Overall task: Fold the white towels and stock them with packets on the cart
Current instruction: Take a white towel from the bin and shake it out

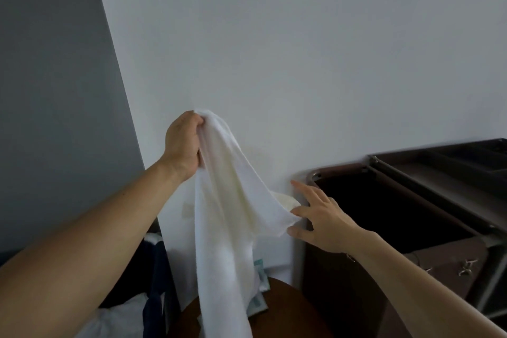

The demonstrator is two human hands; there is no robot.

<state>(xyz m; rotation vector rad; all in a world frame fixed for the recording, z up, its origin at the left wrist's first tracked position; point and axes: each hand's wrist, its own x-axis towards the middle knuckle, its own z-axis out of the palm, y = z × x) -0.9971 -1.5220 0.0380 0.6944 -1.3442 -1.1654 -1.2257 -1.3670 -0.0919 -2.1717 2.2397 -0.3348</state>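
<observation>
The plain white terry towel (227, 214) at centre has a faint cream tint. At right, a dark brown cart (452, 255) with a black inside. Bottom centre: reddish-brown round wooden tabletop (288, 310), pale teal-and-white packets (259, 274). Lower left, navy blue fabric (156, 282). Pale grey-white wall (301, 49).

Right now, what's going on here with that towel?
A person is holding up a white towel in front of a plain wall. The left grip clutches its top end, so the cloth hangs unfolded above a round brown table. The right grip, fingers spread, meets the towel's side edge; whether it actually has hold of it is unclear. The dark cart stands just to the right.
</observation>
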